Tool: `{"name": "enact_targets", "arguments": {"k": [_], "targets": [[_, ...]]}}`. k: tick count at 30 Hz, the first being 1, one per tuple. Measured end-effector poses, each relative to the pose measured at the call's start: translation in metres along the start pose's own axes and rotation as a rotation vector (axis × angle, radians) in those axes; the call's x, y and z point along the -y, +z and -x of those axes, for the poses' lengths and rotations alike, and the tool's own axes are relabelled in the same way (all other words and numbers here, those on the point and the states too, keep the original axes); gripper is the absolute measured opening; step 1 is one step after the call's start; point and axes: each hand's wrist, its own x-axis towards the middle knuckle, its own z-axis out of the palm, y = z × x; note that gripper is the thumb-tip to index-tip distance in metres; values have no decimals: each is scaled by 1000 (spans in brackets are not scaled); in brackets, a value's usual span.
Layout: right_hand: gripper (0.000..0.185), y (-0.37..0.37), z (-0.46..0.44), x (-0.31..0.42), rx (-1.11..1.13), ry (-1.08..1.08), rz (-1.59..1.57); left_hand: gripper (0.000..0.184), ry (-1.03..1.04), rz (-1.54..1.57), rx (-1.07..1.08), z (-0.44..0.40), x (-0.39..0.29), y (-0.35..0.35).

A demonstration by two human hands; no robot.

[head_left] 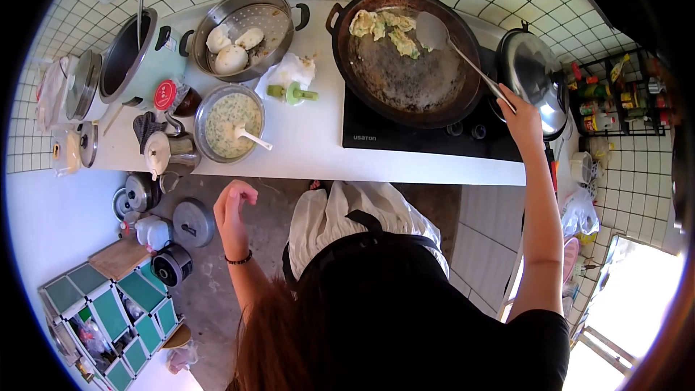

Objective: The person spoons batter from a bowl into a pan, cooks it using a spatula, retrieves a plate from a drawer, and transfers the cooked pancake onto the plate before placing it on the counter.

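My right hand [523, 122] is closed around the handle of a metal spatula [474, 65]. The spatula's blade lies in a large dark wok [405, 116], at the right end of some pale yellow-green egg pieces [400, 35]. My left hand [236, 206] hangs in front of the counter's edge, loosely bent with nothing in it. Nearest to it on the counter is a metal bowl [200, 130] of pale batter [228, 119] with green flecks. A white spoon [253, 137] stands in the batter.
The wok sits on a black cooktop [405, 141]. To its right is a domed metal lid [532, 65]. A steamer pot [271, 58] with white buns [230, 59], a green-handled tool [292, 93], a tall pot [145, 65] and a kettle [181, 150] stand leftward.
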Motion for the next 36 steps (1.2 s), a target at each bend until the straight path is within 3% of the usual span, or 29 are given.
{"name": "enact_targets", "arguments": {"k": [5, 8, 13, 16, 23, 29, 36], "targets": [[31, 4, -14, -16, 96, -65, -92, 33, -5, -5, -4, 1, 0, 1], [32, 2, -24, 1, 412, 277, -361, 34, -2, 3, 6, 1, 3, 0], [37, 15, -19, 37, 622, 438, -730, 34, 14, -13, 0, 2, 1, 0], [39, 30, -14, 51, 652, 501, -866, 34, 21, -29, 1, 4, 1, -1], [37, -4, -4, 76, 675, 474, -758, 33, 29, -31, -48, 10, -7, -10], [34, 39, -21, 95, 672, 510, -994, 33, 38, -28, -23, 7, -6, -9], [39, 37, 14, 74, 595, 553, -1104, 34, 46, -24, -39, 8, -2, -13]]}}
